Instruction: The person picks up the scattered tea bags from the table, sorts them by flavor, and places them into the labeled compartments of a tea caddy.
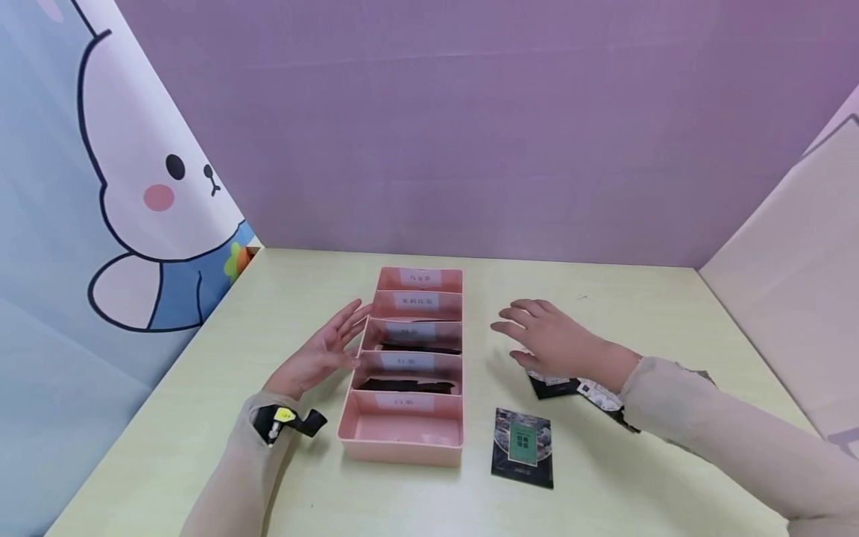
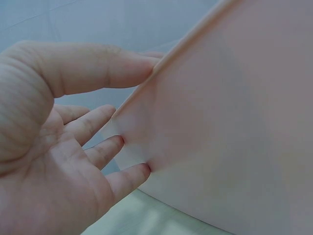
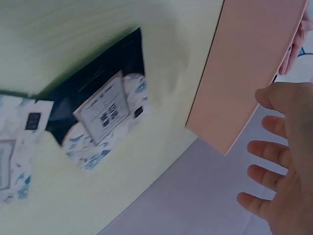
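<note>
Left hand (image 1: 318,356) wide, touching left side of pink divided box (image 1: 400,452); right hand (image 1: 557,339) wide above counter (image 1: 376,507), near blue-patterned packets (image 3: 102,110); green-labelled packet (image 1: 522,447) lies flat right of box.

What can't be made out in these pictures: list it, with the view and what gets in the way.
Head view: parts of the sachets beneath the right hand and sleeve, which cover them.
Head view: the far-end floor of the pink box, behind its dividers.
Head view: fine print on the green-labelled sachet, too small.
Left wrist view: the box's inside, behind its wall.
Right wrist view: the leftmost sachet, cut by the left edge.
</note>
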Demonstrator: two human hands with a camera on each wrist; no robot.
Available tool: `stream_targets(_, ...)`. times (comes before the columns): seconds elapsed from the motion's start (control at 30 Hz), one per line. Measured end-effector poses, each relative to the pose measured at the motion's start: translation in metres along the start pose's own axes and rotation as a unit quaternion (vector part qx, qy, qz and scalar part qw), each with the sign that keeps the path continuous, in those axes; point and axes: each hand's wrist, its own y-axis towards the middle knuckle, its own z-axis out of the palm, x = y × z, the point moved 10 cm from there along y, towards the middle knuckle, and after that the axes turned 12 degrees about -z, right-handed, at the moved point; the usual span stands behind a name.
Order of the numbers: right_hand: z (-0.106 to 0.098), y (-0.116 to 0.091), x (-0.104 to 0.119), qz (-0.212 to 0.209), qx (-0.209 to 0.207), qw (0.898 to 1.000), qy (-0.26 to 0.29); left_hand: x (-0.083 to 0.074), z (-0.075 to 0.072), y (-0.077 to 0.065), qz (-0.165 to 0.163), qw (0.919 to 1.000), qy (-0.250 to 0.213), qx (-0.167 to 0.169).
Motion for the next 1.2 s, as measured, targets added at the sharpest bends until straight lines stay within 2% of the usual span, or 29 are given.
stream_targets(0.37,0.035,-0.041,-0.033,0.078,0.084,0.992,0.047,0.002,-0.002,0.001,0.000,1.0000,-0.004,0.002)
stream_targets(0.63,0.056,-0.057,-0.040,0.122,0.145,0.978,0.088,0.001,-0.002,0.000,0.000,1.0000,0.000,-0.001)
stream_targets(0.87,0.069,-0.068,-0.051,0.163,0.151,0.965,0.137,0.000,-0.001,0.001,0.005,1.0000,0.000,0.000)
stream_targets(1.2,0.079,-0.073,-0.059,0.175,0.127,0.959,0.182,0.000,0.000,0.001,0.005,1.0000,-0.003,0.000)
